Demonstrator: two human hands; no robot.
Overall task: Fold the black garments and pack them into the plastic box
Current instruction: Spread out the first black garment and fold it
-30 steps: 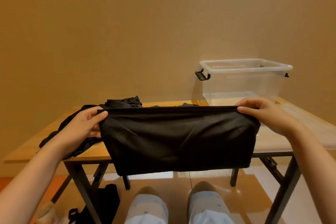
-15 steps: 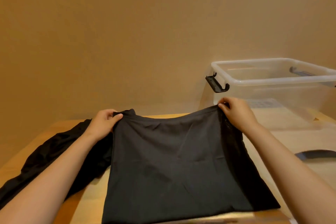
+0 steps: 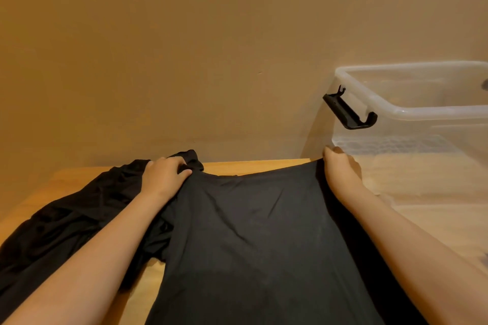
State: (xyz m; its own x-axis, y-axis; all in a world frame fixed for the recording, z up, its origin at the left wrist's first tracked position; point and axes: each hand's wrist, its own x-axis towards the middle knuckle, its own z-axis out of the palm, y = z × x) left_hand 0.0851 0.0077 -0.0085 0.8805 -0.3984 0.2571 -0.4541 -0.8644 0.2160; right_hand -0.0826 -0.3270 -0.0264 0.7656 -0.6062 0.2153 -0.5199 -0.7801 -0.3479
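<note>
The black garment is laid flat on the tabletop, and its far edge is held at both corners. The far left corner is gripped by the left hand, fingers curled into the cloth. The far right corner is pinched by the right hand, though its fingertips are hidden behind the hand itself. The cloth is spread toward the viewer and runs off the bottom of the frame, so the near hem cannot be seen. A slack dip is noted along the far edge between the hands, and a few creases fan across the middle. The step in hand is judged to be the laying-out before the first fold. It will be done best if the far edge is drawn taut and straight, the corners are set down square, and the creases are smoothed outward before anything is turned over. Care is needed on the left, where a second black garment is heaped against the first, partly under the left arm. Its folds should be held clear of the piece being worked, or both may be dragged together. The plastic box is stood open at the right, just beyond the right hand, its black latch jutting out. Nothing dark is seen inside, so packing is judged not yet begun.
</note>
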